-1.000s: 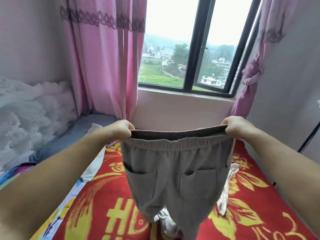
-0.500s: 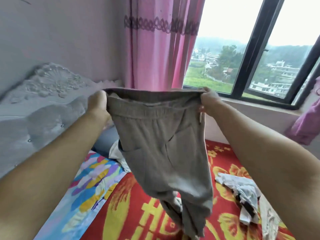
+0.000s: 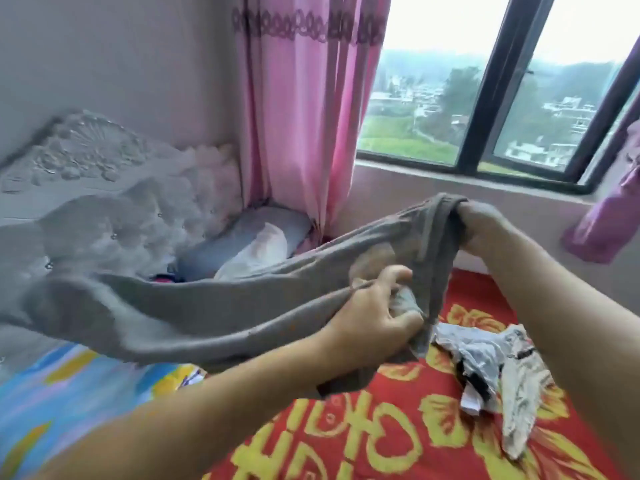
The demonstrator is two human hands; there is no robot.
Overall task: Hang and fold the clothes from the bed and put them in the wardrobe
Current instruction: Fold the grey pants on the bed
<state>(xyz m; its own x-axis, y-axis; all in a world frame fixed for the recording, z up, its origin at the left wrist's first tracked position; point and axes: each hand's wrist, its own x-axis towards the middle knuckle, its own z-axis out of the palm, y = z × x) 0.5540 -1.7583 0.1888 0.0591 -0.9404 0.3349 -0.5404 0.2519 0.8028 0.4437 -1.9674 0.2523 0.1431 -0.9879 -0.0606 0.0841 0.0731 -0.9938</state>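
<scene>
Grey sweatpants (image 3: pixel 194 299): waistband gripped by right hand (image 3: pixel 479 225), seat bunched in left hand (image 3: pixel 375 306); best laid flat, legs aligned, before folding.

head-worn view, seemingly downward, near hands (image 3: pixel 415 271)

Soft daylight enters through the window (image 3: pixel 485 98) at far right; sky glares white; trousers (image 3: pixel 156 299) blur leftward; edges curve.
</scene>
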